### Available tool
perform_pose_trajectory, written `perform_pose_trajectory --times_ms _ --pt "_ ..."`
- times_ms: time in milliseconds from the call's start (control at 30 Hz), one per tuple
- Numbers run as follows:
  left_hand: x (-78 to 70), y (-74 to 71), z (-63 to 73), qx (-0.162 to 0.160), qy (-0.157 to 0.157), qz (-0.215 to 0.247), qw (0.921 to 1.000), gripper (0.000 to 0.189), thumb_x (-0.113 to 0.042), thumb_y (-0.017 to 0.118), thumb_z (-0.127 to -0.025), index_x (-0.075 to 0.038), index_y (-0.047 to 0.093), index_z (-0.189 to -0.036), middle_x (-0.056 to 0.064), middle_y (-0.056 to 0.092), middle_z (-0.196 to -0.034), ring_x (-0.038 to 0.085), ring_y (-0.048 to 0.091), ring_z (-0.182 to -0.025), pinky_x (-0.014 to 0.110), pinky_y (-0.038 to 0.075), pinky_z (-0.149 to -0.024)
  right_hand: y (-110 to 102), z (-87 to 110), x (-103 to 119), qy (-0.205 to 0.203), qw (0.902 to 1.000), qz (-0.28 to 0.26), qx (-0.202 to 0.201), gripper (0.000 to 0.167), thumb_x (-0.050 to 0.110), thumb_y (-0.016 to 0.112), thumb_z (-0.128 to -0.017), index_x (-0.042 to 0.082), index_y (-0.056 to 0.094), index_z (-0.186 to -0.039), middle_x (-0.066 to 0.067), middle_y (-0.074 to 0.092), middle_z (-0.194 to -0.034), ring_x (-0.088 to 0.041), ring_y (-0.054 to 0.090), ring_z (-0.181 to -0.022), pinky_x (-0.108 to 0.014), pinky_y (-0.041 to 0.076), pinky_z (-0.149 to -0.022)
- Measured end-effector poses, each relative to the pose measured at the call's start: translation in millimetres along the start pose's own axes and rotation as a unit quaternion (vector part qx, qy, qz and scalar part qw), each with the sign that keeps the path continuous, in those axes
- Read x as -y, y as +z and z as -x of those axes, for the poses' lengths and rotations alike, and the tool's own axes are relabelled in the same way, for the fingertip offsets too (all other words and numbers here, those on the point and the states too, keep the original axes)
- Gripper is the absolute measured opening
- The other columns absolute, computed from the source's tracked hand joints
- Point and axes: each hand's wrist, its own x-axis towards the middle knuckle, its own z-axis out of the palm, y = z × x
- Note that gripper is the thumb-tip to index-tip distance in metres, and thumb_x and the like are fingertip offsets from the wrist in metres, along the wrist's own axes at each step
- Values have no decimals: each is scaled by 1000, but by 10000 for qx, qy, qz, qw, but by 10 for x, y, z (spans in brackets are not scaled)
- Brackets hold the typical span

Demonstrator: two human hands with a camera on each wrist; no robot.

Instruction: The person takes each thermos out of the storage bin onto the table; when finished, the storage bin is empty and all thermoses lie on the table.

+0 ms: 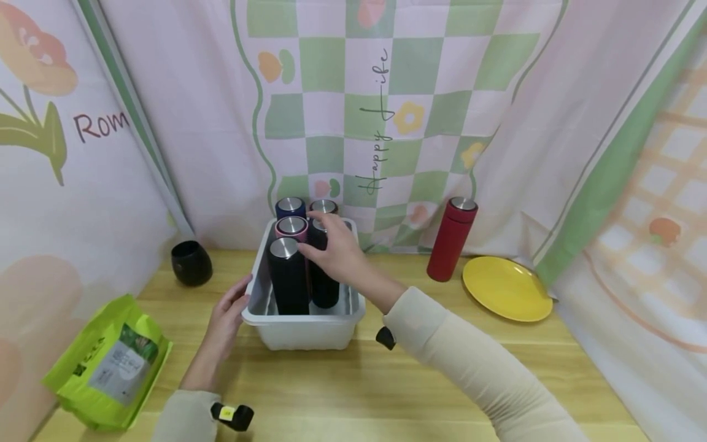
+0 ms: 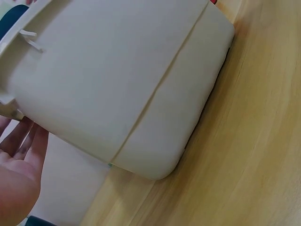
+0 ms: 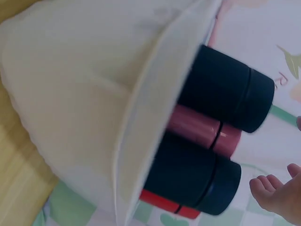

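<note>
Reaching over bottles (image 1: 288, 282) near the tabletop's (image 1: 425, 380) far edge, I had right fingers (image 1: 327, 221) parted, empty, left fingers (image 2: 38, 146) straight at the bin rim (image 1: 304, 320); gripping or withdrawing seemed due.

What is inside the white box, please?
The white box holds a black bottle, a pink bottle and a blue bottle at left, plus two bottles at right, partly behind the right hand. Rear bottles' bottoms are hidden.
</note>
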Motion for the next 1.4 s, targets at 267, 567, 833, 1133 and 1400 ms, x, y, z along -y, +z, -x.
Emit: perform_pose_trajectory --times_ms 267,567,833,1133,1400 --pt "1 10 4 4 34 -28 10000 48 -6 45 -102 12 31 -144 2 49 -130 7 51 -110 24 47 -90 209 62 27 -28 9990 76 432 65 35 71 -90 11 44 -144 -10 50 -133 -22 51 -115 -39 45 -98" --pt "-11 13 9 -81 -180 -144 9997 49 -10 45 -103 9 32 -146 12 43 -139 7 50 -111 23 47 -89 379 72 22 121 9973 326 651 71 41 73 -87 12 43 -145 -14 45 -139 -26 48 -122 -41 42 -101" --pt "22 3 19 -29 112 231 9997 42 -6 47 -101 0 46 -143 -12 56 -120 8 52 -111 24 48 -88 493 68 -34 -90 9979 356 534 70 34 75 -87 12 42 -144 -14 49 -133 -24 51 -118 -38 43 -99" --pt "22 7 12 -50 97 209 9997 41 -7 47 -101 -2 48 -142 -12 57 -120 8 52 -110 24 48 -88 499 93 -35 -276 9988 144 381 69 27 77 -85 11 43 -144 -11 51 -132 -21 51 -118 -34 43 -100" --pt "16 15 22 -65 -12 122 9999 43 -9 48 -102 -1 45 -144 -12 55 -121 7 52 -110 25 48 -89 396 120 12 -425 9989 113 169 67 26 79 -84 10 48 -141 -13 52 -132 -24 52 -119 -35 43 -99"
